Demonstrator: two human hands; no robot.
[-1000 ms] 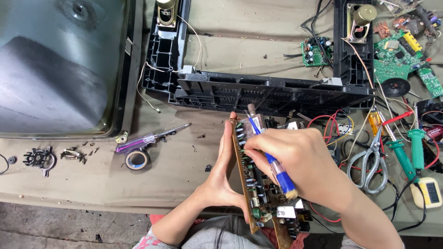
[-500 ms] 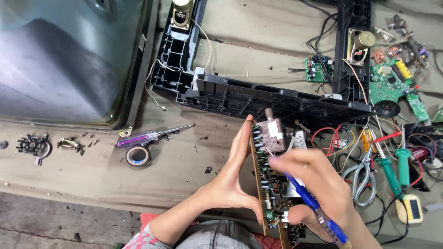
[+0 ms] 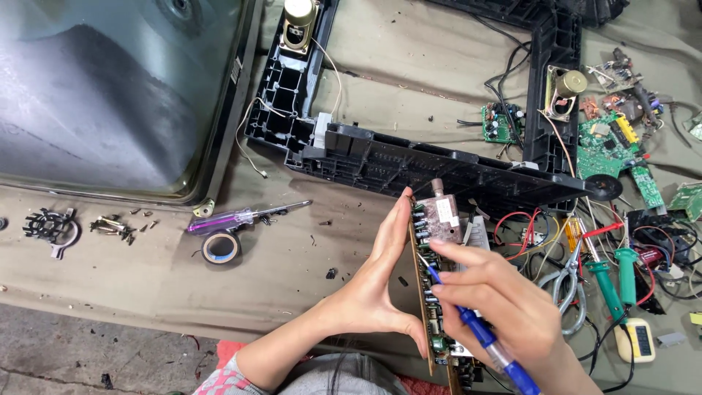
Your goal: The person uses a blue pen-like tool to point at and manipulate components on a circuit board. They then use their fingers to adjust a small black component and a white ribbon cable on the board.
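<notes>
From the head view, the left hand (image 3: 373, 289) stands flat and open against the back of a circuit board (image 3: 433, 292), fingers together and pointing up, thumb hooked under the board's lower edge. The board stands on edge, near upright, between the two hands, just in front of the black frame (image 3: 409, 164). A metal tuner box (image 3: 442, 216) sits at the board's top end, with small components in a row below it.

The right hand (image 3: 504, 307) is closed around a blue pen-like tool (image 3: 482, 336), held like a pencil. Its tip touches the component side of the board near the middle.

The work lies on an olive cloth (image 3: 292, 256). At upper left lies a large grey picture tube (image 3: 110, 95), face down. The frame carries a speaker (image 3: 297, 18) at its left arm and another speaker (image 3: 567, 84) at its right. Left of the hands lie a purple screwdriver (image 3: 234, 218) and, just below it, a tape roll (image 3: 221, 247). Farther left is a small pile of screws (image 3: 113, 225) and a black clip (image 3: 50, 225).

Right of the hands lie scissors (image 3: 567, 281), two green-handled tools (image 3: 618, 274), red wires (image 3: 523, 223) and a small yellow tester (image 3: 638, 340). Green boards (image 3: 610, 146) lie at upper right.
</notes>
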